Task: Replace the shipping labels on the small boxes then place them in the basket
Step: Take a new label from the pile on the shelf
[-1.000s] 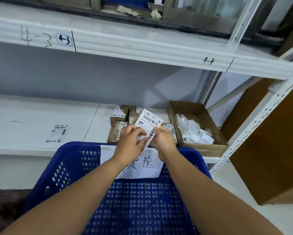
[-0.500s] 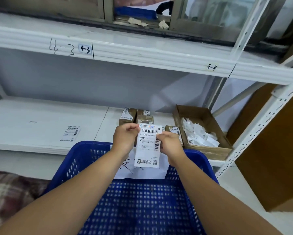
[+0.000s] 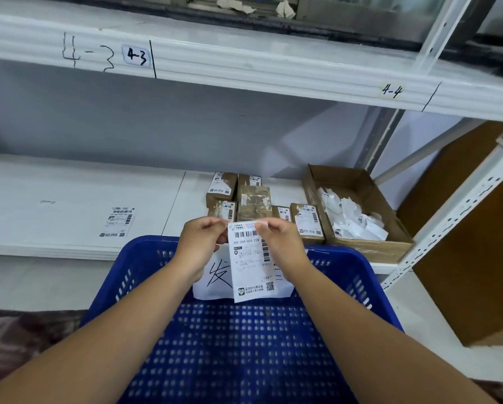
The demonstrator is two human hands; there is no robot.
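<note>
A label point(image 3: 251, 260) is pinched at its top by the left hand point(image 3: 202, 243) and the right hand point(image 3: 282, 246); the boxes point(image 3: 253, 202) (one seems stripped) are not yet in the basket point(image 3: 133, 275).

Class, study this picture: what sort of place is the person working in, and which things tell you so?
Probably a parcel storeroom or warehouse: white metal shelving marked 4-3 and 4-4, small brown cardboard boxes bearing barcode labels, and a white printed shipping label held over a blue perforated plastic basket.
</note>
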